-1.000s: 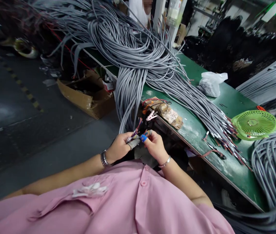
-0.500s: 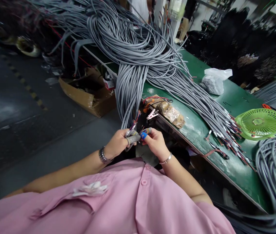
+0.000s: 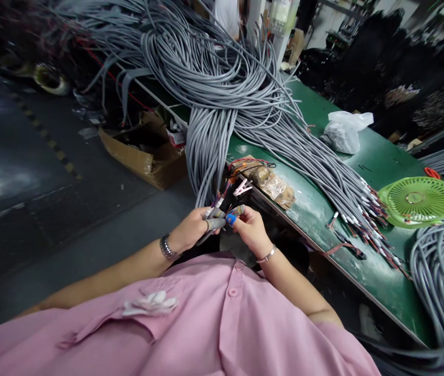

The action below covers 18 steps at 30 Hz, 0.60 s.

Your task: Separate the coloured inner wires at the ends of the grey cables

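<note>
Just in front of my pink shirt, my left hand (image 3: 195,227) is closed on a grey cable (image 3: 205,238), with grey covers on its fingertips. Thin coloured wires (image 3: 222,194) fan out from the cable's white-banded end above that hand. My right hand (image 3: 248,226) is pinched close beside it, a blue wrap on the thumb and a grey cover on a finger. Fine wire ends show at its fingertips, but the fingers hide most of what they grip. A thick bundle of grey cables (image 3: 208,151) hangs off the table edge just beyond both hands.
The green table (image 3: 316,214) runs diagonally to the right, heaped with grey cables (image 3: 206,62). On it are a pink clip (image 3: 242,187), a taped block (image 3: 275,184), a plastic bag (image 3: 343,137) and a green fan (image 3: 418,201). A cardboard box (image 3: 139,159) stands on the floor.
Both hands stay nearly in place, fingertips close together. The coloured wires at the left hand now lean further right, toward the pink clip. The view has shifted slightly.
</note>
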{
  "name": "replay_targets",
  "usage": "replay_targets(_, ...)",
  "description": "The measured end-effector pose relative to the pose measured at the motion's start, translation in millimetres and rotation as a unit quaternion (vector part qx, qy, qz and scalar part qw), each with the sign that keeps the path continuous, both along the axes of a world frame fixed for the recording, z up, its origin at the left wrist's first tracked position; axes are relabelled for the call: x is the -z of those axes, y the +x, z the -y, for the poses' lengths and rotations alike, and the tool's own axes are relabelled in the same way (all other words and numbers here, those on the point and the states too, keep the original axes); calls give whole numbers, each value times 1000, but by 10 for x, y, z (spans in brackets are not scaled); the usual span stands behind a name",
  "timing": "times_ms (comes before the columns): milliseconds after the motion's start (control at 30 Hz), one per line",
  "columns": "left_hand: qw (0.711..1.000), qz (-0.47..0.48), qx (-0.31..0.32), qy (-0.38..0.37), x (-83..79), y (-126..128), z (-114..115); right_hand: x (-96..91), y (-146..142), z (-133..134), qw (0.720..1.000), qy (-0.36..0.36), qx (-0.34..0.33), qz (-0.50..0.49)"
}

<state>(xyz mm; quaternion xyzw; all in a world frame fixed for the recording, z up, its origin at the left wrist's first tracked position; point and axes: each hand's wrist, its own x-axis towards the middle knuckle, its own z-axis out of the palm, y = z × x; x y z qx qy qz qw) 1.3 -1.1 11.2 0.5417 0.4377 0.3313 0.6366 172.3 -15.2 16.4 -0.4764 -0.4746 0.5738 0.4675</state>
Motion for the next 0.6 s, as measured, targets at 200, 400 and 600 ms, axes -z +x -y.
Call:
replay_targets(200,989,74,-107,-67,-74,88,7,-12,43,4,1000,-1,4,-2)
replay_targets(400,974,98,-166,-118,-87,153,-9,-21,6,93,998,38,-5,43)
replay_targets(600,978,92,-163,-87,-89,127,16,-98,80,61,997,31,-53,44)
